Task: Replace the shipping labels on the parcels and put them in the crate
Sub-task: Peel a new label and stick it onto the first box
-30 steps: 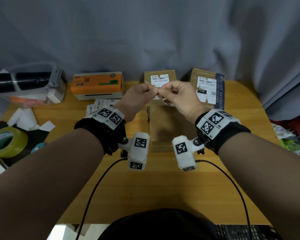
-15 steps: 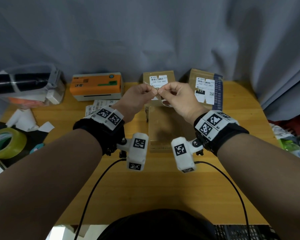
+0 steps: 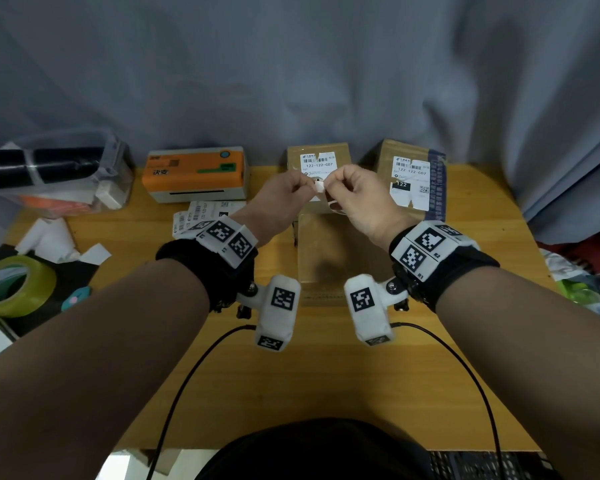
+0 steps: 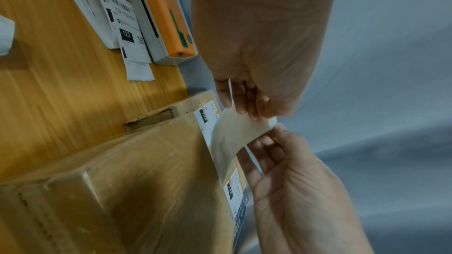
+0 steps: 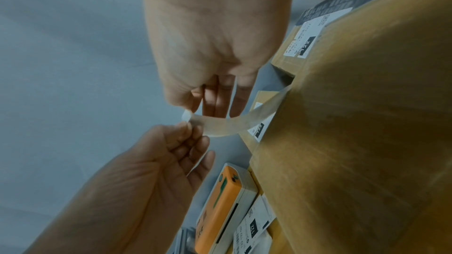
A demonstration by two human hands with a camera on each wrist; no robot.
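Both your hands pinch one label strip (image 3: 321,186) above the flat parcel (image 3: 340,254) on the worktop (image 3: 326,375): your left hand (image 3: 284,195) and right hand (image 3: 357,199) grip its near end together, fingertips almost touching, while it curls downward.

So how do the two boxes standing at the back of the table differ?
The left box is narrower, and its label has a tear at the top edge. The right box is wider, carries a whole label, and has a dark printed strip down its right side. Both are brown cardboard, standing upright, with labels reading 122-122-C07.
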